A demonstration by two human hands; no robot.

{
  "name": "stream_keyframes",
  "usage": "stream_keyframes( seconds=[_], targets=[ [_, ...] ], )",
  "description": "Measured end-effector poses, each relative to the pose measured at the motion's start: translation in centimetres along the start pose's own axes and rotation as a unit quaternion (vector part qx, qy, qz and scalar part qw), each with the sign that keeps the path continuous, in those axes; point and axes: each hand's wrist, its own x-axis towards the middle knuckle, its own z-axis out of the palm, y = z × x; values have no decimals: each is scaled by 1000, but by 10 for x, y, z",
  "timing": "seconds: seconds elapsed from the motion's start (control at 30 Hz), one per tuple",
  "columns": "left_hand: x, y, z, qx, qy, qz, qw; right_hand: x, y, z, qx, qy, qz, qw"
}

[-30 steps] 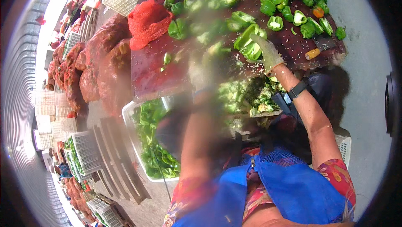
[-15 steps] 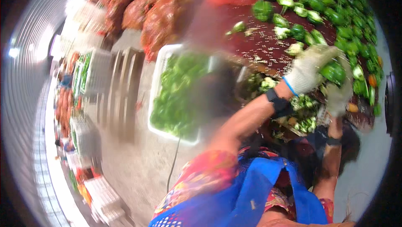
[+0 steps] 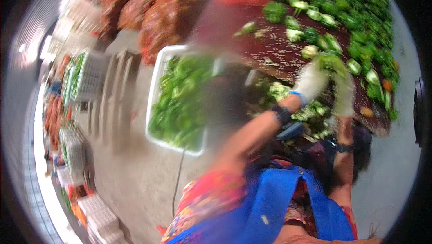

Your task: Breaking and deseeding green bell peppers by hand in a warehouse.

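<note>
My left hand (image 3: 311, 81) and my right hand (image 3: 344, 92), both in whitish knit gloves, close round a green bell pepper (image 3: 332, 63) over the near edge of a dark red table (image 3: 274, 48). Motion blurs the pepper, and whether it is whole or split I cannot tell. Beside my fingers lie pale cut pepper pieces (image 3: 309, 51) and opened peppers. A heap of whole green peppers (image 3: 366, 32) covers the table's far right. Below my hands, a bin holds pale pepper cores and scraps (image 3: 317, 111).
Left of the table, a white crate (image 3: 153, 118) full of green pepper pieces stands on the concrete floor. Red mesh sacks (image 3: 168, 16) are piled behind it. Further left are a wooden pallet (image 3: 110, 95) and stacked white baskets (image 3: 87, 77). A cable (image 3: 178, 181) crosses the floor.
The view has shifted, so the scene sits further left. My hands have drawn closer together round the pepper, which now shows a paler, blurred surface.
</note>
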Motion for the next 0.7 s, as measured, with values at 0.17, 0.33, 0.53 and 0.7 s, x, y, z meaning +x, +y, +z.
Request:
stream_keyframes(
  seconds=[0.17, 0.33, 0.53, 0.7],
  targets=[
    [-27, 2, -55, -781, -25, -287, 554, 1, 6, 9, -63, -140, -67, 986],
    [-60, 1, -100, -760, 18, -342, 553, -24, -49, 20, 285, -183, 152, 928],
    [-145, -69, -166, -727, 195, -363, 549, -27, -24, -2, 228, -127, 131, 956],
    [-223, -139, -190, -461, 303, -373, 746, -18, 6, -24, 254, -51, 247, 934]
  ],
)
